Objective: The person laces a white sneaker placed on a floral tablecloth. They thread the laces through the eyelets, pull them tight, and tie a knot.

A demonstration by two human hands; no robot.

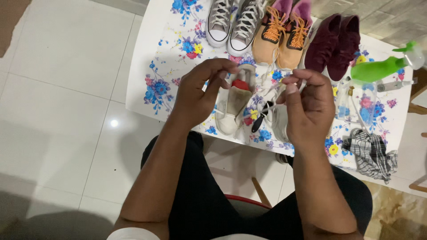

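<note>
A white sneaker (230, 109) with a red inside lies on the flowered table (151, 58) in front of me, and a second white shoe (276, 118) lies to its right. My left hand (200, 91) pinches something small near the sneaker's collar, likely a lace end. My right hand (307, 106) pinches a thin white shoelace (272, 89) just above the second shoe. A dark brush (261, 118) lies between the two shoes.
At the table's far edge stand grey sneakers (232, 23), tan boots with orange laces (284, 31) and maroon shoes (334, 42). A green spray bottle (382, 67) lies at the right. A checked cloth (371, 153) hangs at the near right corner. White tiled floor lies left.
</note>
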